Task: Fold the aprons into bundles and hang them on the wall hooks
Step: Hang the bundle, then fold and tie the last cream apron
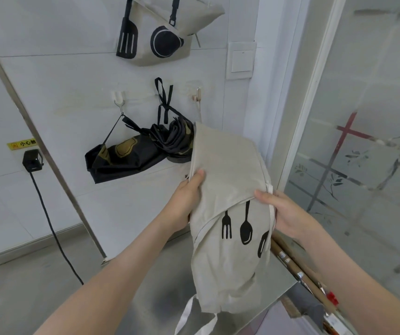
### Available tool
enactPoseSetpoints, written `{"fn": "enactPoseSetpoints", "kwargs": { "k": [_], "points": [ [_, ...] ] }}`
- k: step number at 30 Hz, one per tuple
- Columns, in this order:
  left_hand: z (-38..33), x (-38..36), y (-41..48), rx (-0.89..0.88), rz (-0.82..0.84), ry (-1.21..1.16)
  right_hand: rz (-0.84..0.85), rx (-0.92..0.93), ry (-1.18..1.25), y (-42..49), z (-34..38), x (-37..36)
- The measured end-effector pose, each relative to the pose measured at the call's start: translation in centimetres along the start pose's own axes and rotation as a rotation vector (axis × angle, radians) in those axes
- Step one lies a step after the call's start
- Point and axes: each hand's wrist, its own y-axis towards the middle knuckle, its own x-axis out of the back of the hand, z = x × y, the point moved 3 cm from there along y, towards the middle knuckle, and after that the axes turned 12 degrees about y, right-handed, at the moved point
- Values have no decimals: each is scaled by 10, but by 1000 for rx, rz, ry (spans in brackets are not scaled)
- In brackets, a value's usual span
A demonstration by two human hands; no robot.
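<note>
two hands hold one folded beige apron (228,189) upright in front of the wall, above a steel table (145,293). the left hand (189,197) grips its left edge, thumb on the front and fingers hidden behind the cloth; the right hand (285,212) grips the right edge the same way, thumb pressed near a white strap (270,201). three black prints show on the apron: one fork, one spoon and a third cut off by the fold. two white ties trail from its lower end. on the wall, one black bundle (124,158) with gold print hangs by a cord from the left hook (119,100), and one rolled dark bundle (174,139) hangs beside it, touching it, by black straps (164,102). the right hook (198,96) is bare. a second beige apron (155,32) with two prints hangs higher up. one light switch (241,60) sits to its right, and one black plug (33,160) with a cable sits low on the left.
</note>
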Motion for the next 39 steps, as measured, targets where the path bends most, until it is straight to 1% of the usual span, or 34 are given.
{"fn": "enactPoseSetpoints", "kwargs": {
  "k": [2,8,10,12,14,16,18,20,23,25,26,27,28,29,30,31,32,34,36,37,39],
  "points": [
    [3,-4,2,38,30,26,-20,15,45,-5,1,4],
    [22,-17,1,221,155,-60,-151,31,153,-15,-6,15],
    [32,-19,-1,231,220,41,-209,34,152,-16,-11,20],
    [48,-20,1,218,231,158,-313,48,152,-15,-15,30],
    [55,-21,1,142,212,190,-418,41,159,-12,-18,40],
    [56,-22,4,61,211,182,-469,4,143,-10,-22,47],
    [59,-20,10,-9,190,242,-482,-42,91,-9,-29,49],
    [65,-16,14,-59,167,399,-484,-75,58,-7,-37,50],
    [72,-11,8,-100,186,494,-458,-82,110,-3,-45,50],
    [72,-9,5,-114,188,436,-447,-87,160,0,-47,52],
    [74,-7,5,-101,162,343,-437,-94,187,2,-48,52],
    [75,-5,6,-94,113,220,-424,-102,210,3,-49,50],
    [77,0,6,-123,34,127,-418,-110,229,4,-49,49],
    [78,6,7,-187,-51,107,-408,-116,244,6,-49,48],
    [80,13,6,-252,-119,181,-398,-124,255,8,-49,46],
    [84,19,6,-296,-140,317,-389,-130,263,9,-48,44],
    [90,23,6,-302,-109,464,-384,-134,267,11,-46,42],
    [104,27,8,-260,33,666,-361,-156,265,16,-45,38],
    [108,28,10,-301,86,791,-331,-189,246,19,-44,32],
    [107,26,10,-376,72,825,-314,-205,235,21,-44,29],
    [101,17,12,-518,66,771,-297,-240,213,24,-46,22]
  ]
}}
